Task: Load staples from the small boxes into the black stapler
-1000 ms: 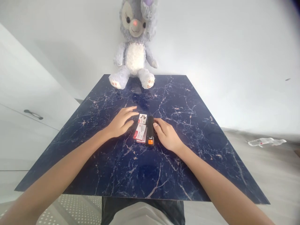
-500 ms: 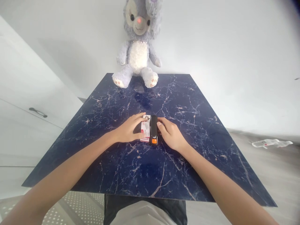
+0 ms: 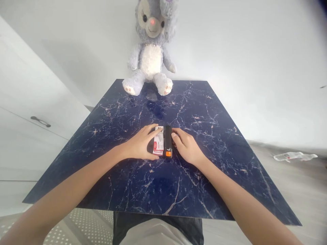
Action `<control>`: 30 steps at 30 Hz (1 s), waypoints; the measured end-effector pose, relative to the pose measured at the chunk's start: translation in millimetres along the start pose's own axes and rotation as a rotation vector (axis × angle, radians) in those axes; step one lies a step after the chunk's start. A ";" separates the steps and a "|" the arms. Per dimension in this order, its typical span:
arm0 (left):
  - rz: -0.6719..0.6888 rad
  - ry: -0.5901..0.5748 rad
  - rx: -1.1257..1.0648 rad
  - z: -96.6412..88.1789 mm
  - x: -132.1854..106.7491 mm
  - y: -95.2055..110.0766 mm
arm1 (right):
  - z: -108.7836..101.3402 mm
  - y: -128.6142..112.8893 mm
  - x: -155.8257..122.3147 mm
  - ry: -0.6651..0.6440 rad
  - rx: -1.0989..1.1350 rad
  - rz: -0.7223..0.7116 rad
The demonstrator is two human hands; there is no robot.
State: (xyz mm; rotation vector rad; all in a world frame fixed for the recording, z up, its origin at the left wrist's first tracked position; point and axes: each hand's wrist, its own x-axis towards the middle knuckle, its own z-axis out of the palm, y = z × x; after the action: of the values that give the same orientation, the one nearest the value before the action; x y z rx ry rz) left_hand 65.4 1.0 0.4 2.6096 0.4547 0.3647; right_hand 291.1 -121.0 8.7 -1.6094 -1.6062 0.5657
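A black stapler (image 3: 168,139) with an orange end piece lies lengthwise near the middle of the table. Against its left side are small red-and-white boxes (image 3: 158,141), apparently stacked, with print too small to read. My left hand (image 3: 140,143) reaches around them from the left, its fingers spread. One finger lies over the far end of the upper box, while the thumb is stretched out at the near end. On the right, my right hand (image 3: 187,144) has its thumb and curled fingers against the stapler's side; some fingertips are hidden.
A grey plush toy (image 3: 151,61) sits at the far edge of the dark blue marbled table (image 3: 176,190), against the wall. Left of the table is a white cabinet with a dark handle (image 3: 41,121). A clear plastic item (image 3: 295,156) lies on the floor at right.
My left thumb has moved off the upper box toward me, so the hand is spread wider and more of the box shows. My right hand and the stapler have hardly moved.
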 end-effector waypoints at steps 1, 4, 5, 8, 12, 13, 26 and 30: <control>0.014 0.003 0.009 -0.9 0.0 0.9 | -0.2 -0.4 0.0 -0.001 0.000 0.000; 0.117 0.044 0.043 -4.0 2.1 4.7 | -0.7 -1.1 0.1 -0.001 0.001 -0.008; 0.170 0.069 0.054 -4.8 3.2 6.2 | -0.7 -1.1 0.1 0.000 0.001 -0.009; 0.290 0.118 0.071 -6.0 6.1 9.7 | -0.4 -0.7 0.1 0.000 -0.002 -0.010; 0.285 0.100 0.082 -6.5 5.6 10.9 | -0.2 -0.7 -0.3 -0.001 -0.009 -0.013; 0.271 0.093 0.086 -6.8 4.8 10.6 | -0.4 -0.9 -0.5 -0.003 -0.011 -0.015; 0.343 0.062 0.114 -8.0 1.9 16.5 | -0.7 -2.6 -0.4 -0.003 -0.040 -0.029; 0.320 0.044 0.093 -7.1 0.7 16.6 | -0.8 -2.3 -0.5 -0.003 -0.044 -0.036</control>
State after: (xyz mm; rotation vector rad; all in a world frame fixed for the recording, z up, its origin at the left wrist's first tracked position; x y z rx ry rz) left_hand 67.9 -9.8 14.6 2.7723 0.0657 0.5165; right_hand 290.2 -121.9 10.9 -1.6091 -1.6570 0.5166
